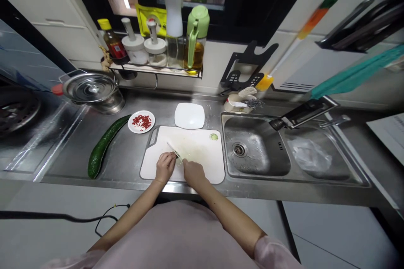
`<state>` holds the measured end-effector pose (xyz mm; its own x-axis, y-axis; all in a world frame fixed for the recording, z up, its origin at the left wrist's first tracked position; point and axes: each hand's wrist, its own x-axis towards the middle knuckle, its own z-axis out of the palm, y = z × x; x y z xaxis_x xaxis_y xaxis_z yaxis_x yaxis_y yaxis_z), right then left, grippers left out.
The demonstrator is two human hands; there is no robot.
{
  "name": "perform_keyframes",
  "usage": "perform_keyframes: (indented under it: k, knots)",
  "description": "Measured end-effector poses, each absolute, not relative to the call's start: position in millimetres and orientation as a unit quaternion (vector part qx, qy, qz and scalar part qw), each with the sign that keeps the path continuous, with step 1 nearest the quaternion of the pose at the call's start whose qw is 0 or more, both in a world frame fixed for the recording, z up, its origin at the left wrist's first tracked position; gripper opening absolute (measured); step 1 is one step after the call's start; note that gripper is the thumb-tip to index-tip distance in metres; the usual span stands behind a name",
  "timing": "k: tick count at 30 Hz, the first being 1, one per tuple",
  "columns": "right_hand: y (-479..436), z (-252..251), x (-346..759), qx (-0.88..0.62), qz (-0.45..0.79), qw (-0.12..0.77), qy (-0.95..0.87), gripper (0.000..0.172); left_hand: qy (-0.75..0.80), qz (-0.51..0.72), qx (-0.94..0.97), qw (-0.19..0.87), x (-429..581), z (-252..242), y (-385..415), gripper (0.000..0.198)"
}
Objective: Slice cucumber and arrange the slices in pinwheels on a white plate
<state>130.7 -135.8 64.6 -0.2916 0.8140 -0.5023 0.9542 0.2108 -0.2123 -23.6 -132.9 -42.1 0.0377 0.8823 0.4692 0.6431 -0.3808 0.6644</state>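
On a white cutting board (205, 151) with a grey handle, my right hand (193, 173) is wrapped round the handle of a kitchen knife (174, 151). Its narrow blade points up and to the left. Close beside the blade, my left hand (164, 166) presses down with fingers curled together; something small and dark shows at the fingertips, too small to name. A pale green round slice (213, 136) lies in the board's far right corner. The board's middle looks wet.
A long green cucumber-like vegetable (105, 145) and a plate of chopped red bits (142, 122) are left of the board. Behind it sits a white dish (190, 116). The sink (257, 147) is to the right, a lidded steel pot (94, 92) back left, condiments on a shelf (158, 68).
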Motion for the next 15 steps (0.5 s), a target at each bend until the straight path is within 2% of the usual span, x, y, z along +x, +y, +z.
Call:
perform_keyframes:
  k: [15]
  knots:
    - [-131.4, 54.6, 133.1, 0.575, -0.239, 0.133, 0.772, 0.027, 0.54, 0.443, 0.703, 0.136, -22.5, -40.9, -132.8, 0.016]
